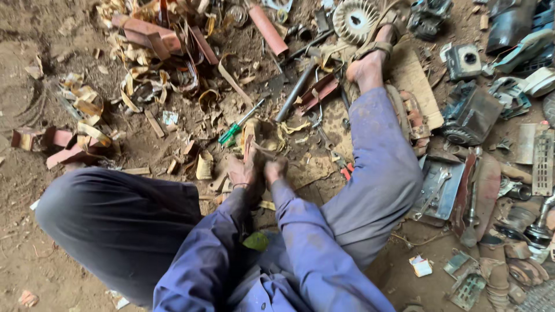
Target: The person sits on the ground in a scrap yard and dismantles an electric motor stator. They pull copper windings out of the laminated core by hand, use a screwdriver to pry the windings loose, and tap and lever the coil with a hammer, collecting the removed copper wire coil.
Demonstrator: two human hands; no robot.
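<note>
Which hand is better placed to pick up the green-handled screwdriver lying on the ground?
The left hand, probably. The green-handled screwdriver lies up and to the left of both hands, on the left hand's side. The right hand would need to cross over the left hand to reach it.

Soft, even daylight falls over the dirt floor (52,34), bright enough to show every scrap without glare. Shadows are faint and short, pooling only under the dark trouser leg (115,225) and between the blue sleeves (300,254). The wide lens bends the picture at the edges, so the metal parts (520,173) on the right lean outward. The middle is fairly sharp; the corners go slightly soft.
</note>
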